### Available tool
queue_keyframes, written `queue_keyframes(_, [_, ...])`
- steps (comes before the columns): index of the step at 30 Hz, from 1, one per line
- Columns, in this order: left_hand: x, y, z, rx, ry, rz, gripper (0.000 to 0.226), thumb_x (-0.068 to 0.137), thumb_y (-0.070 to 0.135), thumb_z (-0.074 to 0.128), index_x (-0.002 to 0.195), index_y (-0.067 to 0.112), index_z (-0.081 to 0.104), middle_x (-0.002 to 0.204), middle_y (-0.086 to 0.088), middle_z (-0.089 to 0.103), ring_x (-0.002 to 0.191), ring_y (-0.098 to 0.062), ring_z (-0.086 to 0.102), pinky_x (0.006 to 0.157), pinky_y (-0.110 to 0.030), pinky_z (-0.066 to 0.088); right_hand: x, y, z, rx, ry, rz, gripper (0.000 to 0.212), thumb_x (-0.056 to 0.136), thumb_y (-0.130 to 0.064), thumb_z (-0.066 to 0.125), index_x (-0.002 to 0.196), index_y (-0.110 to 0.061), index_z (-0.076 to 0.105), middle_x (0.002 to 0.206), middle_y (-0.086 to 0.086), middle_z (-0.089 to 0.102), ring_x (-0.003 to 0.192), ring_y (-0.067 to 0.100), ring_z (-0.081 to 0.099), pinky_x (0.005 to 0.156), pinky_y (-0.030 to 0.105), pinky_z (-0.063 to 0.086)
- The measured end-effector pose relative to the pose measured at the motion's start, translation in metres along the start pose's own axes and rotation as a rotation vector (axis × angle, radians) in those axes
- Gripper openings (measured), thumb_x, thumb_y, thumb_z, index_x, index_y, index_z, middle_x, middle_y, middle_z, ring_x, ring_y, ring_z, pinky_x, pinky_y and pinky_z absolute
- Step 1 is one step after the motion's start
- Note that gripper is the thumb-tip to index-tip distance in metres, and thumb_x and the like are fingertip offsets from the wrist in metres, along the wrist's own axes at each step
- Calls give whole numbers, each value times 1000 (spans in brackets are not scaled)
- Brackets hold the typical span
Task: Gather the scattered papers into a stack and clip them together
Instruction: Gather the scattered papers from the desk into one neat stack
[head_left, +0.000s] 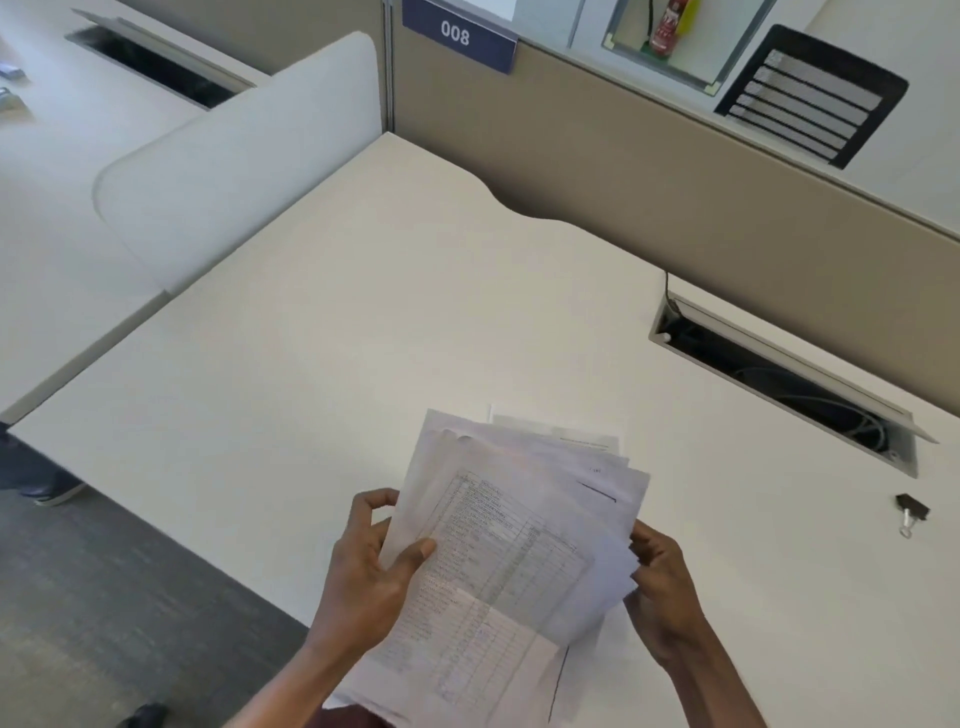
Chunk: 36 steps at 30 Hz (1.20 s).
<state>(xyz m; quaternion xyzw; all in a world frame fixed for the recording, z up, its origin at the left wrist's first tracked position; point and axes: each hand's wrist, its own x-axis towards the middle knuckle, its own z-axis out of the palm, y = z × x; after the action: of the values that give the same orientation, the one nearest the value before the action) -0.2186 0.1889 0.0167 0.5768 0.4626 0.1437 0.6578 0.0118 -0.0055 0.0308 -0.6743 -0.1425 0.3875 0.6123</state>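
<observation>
A loose, fanned bundle of printed papers (509, 551) is held above the near edge of the white desk (363, 338), its sheets not lined up. The top sheet carries a printed table. My left hand (371, 577) grips the bundle's left edge, thumb on top. My right hand (662, 587) holds its right edge, fingers curled behind the sheets. One more sheet (587, 436) seems to lie flat on the desk behind the bundle, mostly hidden. A black binder clip (911, 512) with silver handles lies on the desk, far to the right of my right hand.
An open cable tray (779, 379) with wires is sunk into the desk at right. A beige partition (675, 197) bounds the back and a white divider (239, 161) stands at left. Grey carpet (104, 597) and someone's shoe (57, 493) lie beyond the desk's left edge.
</observation>
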Motion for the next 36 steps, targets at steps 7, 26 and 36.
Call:
queue_keyframes(7, [6,0,28,-33,-39,-60,23,95,6,79,110,23,79,104,1,85,99,-23,81,89,-50,67,-1,-2,-8,417,160,232,62,112,-48,31,106,-23,88,118,9,82,107,22,79,90,44,65])
queue_keyframes(26, [47,35,158,793,185,-169,39,104,30,60,133,5,52,143,-16,39,136,-34,35,112,-43,39,38,34,-28,-743,495,301,61,76,-34,92,125,-19,59,123,6,70,113,30,67,95,50,58])
queue_keyframes(36, [63,47,170,830,166,-192,86,89,55,78,140,1,36,145,-18,44,136,-39,49,115,-48,40,43,38,-22,-906,492,326,76,74,-19,89,139,-9,52,133,15,60,126,37,57,97,43,51])
